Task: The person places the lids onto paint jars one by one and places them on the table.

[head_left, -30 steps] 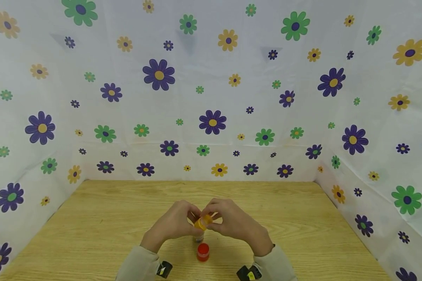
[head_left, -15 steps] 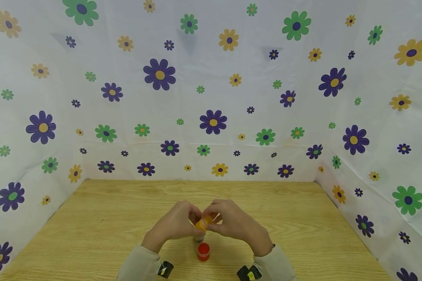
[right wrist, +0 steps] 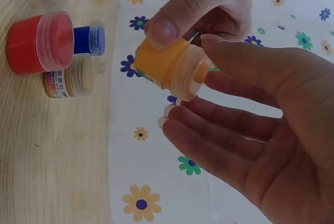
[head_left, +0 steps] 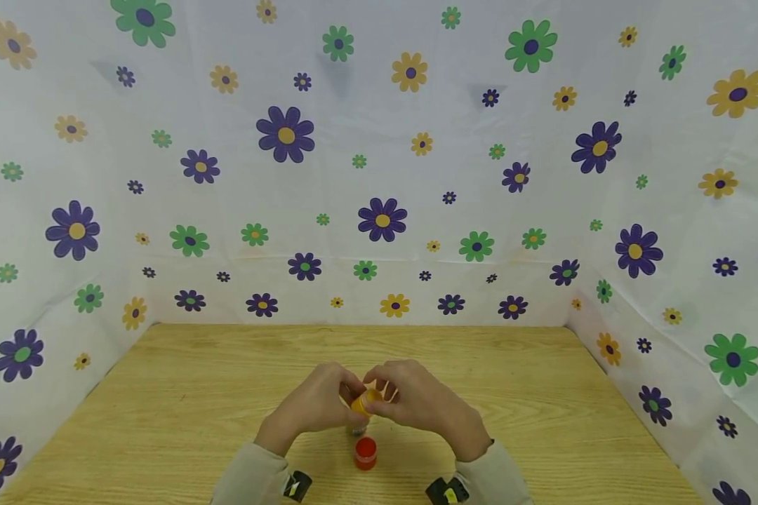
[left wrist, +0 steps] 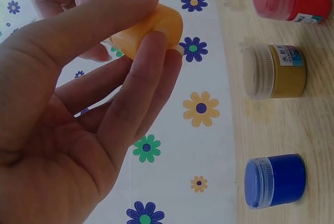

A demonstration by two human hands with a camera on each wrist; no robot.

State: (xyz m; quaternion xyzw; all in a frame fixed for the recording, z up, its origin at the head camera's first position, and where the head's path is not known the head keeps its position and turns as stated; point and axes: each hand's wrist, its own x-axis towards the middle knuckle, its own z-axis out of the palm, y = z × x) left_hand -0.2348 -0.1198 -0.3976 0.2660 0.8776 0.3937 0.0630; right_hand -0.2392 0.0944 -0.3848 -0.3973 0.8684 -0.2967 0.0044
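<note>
My left hand [head_left: 318, 400] pinches the body of a small orange-yellow paint jar [right wrist: 159, 62], held tilted above the table, its thumb across one side and fingertips on the other. The jar's translucent lid [right wrist: 185, 78] sits on it and points toward my right hand [right wrist: 261, 130]. The right thumb and extended fingers stand around the lid, thumb tip by its upper edge and fingertips right at its lower edge, without closing tightly on it. In the head view the right index finger is lifted off the jar.
On the wooden table [head_left: 227, 386] a red paint jar [head_left: 366, 453] stands nearest me. An ochre jar [left wrist: 289, 70] and a blue jar [left wrist: 287, 179] stand in line beyond it, all lidded. Flower-patterned white sheeting [head_left: 341, 175] walls the back and sides.
The right fingers have loosened around the lid, and the index finger has lifted. Earlier they pinched the lid, which has come closer to the jar body. The left hand keeps its hold.
</note>
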